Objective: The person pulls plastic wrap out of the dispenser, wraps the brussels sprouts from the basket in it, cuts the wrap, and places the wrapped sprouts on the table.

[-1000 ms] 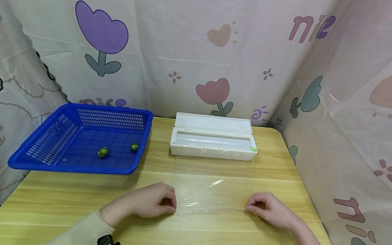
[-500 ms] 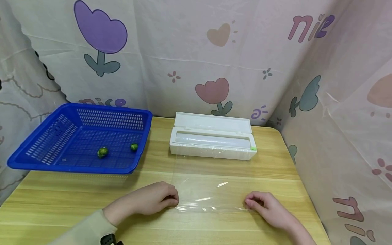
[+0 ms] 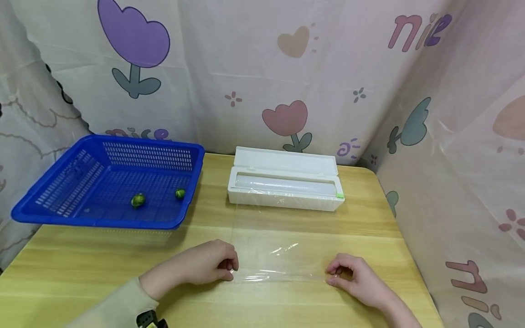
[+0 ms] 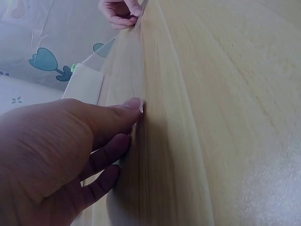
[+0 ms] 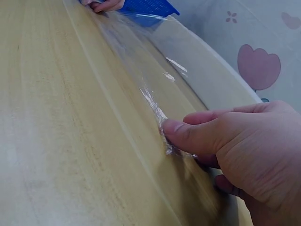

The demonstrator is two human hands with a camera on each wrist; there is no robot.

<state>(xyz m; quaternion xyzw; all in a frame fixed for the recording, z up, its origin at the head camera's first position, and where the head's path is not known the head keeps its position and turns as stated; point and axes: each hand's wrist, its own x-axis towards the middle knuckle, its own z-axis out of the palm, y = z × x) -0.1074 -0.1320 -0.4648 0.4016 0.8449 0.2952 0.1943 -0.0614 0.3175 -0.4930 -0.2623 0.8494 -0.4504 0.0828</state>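
Note:
A sheet of clear cling film (image 3: 279,259) stretches toward me from a white cling film dispenser (image 3: 285,199), whose lid (image 3: 285,159) stands tipped back. Inside the dispenser lies the film roll (image 3: 285,184). My left hand (image 3: 209,263) pinches the near left corner of the film between thumb and fingertips, low over the table. At the near right corner, my right hand (image 3: 356,278) pinches the film the same way. In the right wrist view, crinkled film (image 5: 157,113) bunches at the right thumb tip. The left wrist view shows a bit of film at the left fingertips (image 4: 134,103).
A blue plastic basket (image 3: 123,223) stands at the left of the wooden table (image 3: 270,310), with two small green balls, like Brussels sprouts (image 3: 138,200), inside. A printed curtain (image 3: 229,54) hangs behind and along the right side.
Both hands keep hold of the film's corners and have shifted only slightly. The shine and creases along the film's near edge have changed. The whole scene sits a little higher in the head view.

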